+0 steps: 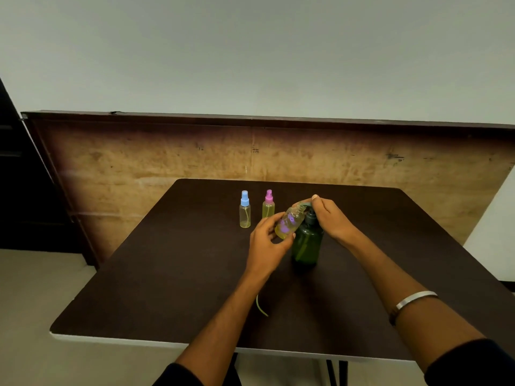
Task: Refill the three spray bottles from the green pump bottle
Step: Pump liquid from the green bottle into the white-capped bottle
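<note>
My right hand (330,217) covers the pump head of the green pump bottle (306,243), so I cannot make out the nozzle itself; only the dark collar and the green body show below my fingers. The open spray bottle (289,221) I hold is tilted, its uncapped neck leaning in under that hand, and whether the neck touches the spout is hidden. My left hand (269,236) curls its fingers and thumb round the lower part of this bottle, which shows yellowish liquid and a purple print. My right fingers are bent over the pump top, thumb up at the far side. On the dark table (167,274) a thin dip tube (260,306) lies near my left forearm, its sprayer head out of sight. Behind stand the blue-capped spray bottle (245,210) and the pink-capped spray bottle (268,204), upright, near each other, capped.
</note>
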